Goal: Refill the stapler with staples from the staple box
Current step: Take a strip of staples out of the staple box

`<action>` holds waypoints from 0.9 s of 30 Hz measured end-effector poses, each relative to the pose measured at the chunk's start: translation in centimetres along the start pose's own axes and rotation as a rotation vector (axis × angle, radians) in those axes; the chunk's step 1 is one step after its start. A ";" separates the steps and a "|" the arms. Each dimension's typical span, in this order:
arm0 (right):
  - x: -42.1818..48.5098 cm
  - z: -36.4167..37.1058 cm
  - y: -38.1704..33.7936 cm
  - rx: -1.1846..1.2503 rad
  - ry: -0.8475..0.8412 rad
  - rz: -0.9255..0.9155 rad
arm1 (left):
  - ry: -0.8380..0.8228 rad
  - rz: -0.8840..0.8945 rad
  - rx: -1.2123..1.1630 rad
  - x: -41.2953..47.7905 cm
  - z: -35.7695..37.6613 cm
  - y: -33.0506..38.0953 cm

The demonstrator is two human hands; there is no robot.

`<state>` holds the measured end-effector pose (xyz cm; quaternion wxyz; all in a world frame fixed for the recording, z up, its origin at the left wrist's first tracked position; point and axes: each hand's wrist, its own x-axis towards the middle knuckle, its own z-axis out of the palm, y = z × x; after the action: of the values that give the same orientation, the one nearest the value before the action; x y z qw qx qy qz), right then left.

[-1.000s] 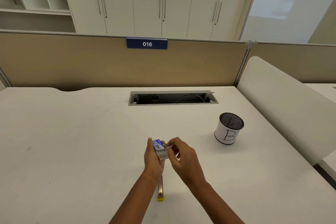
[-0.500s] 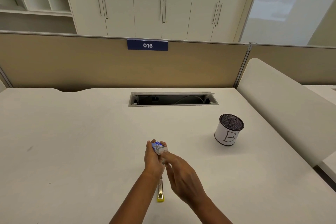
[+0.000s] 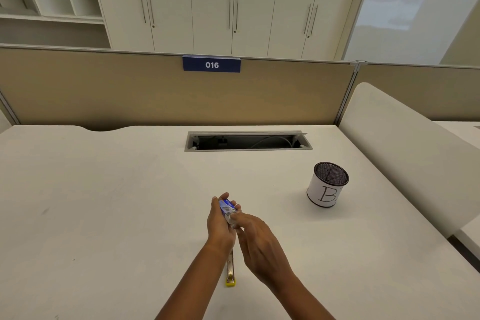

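My left hand [image 3: 219, 226] holds a small blue and white staple box [image 3: 226, 208] upright above the desk. My right hand [image 3: 257, 239] has its fingertips at the near, lower end of the box, pinching at it; what they grip is hidden. The stapler [image 3: 230, 271], yellow with a metal channel showing, lies on the desk below my hands, its far end hidden by my left wrist.
A white desk [image 3: 104, 202] spreads around. A mesh pen cup marked "B" [image 3: 326, 184] stands to the right. An open cable slot [image 3: 248, 141] lies at the back, before a tan partition with a "016" sign [image 3: 211, 64]. A white divider [image 3: 405, 148] bounds the right.
My right hand turned and dropped from the box's right side to its near lower end, fingers pointing up at it. The box tilted slightly in my left hand. The stapler stayed put.
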<state>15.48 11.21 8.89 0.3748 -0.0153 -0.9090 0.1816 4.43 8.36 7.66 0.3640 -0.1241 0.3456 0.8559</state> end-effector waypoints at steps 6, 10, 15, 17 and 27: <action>-0.9 0.8 0.4 0.057 -0.025 0.006 | 0.026 0.005 0.087 0.0 0.0 0.0; -1.5 1.7 0.8 0.080 0.033 0.000 | 0.030 -0.026 0.112 -0.3 0.2 0.0; -1.3 1.9 1.1 0.102 0.038 0.069 | 0.035 0.011 0.193 -0.4 0.3 -0.2; -1.3 2.0 1.2 0.106 0.016 0.104 | 0.032 0.029 0.232 -0.5 0.4 -0.4; -1.3 2.6 1.0 0.185 -0.039 0.191 | -0.011 -0.109 0.155 -1.8 0.8 -0.9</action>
<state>14.53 11.12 5.93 0.3377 -0.0634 -0.8899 0.3000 6.43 8.36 8.60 0.4206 -0.1094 0.4016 0.8061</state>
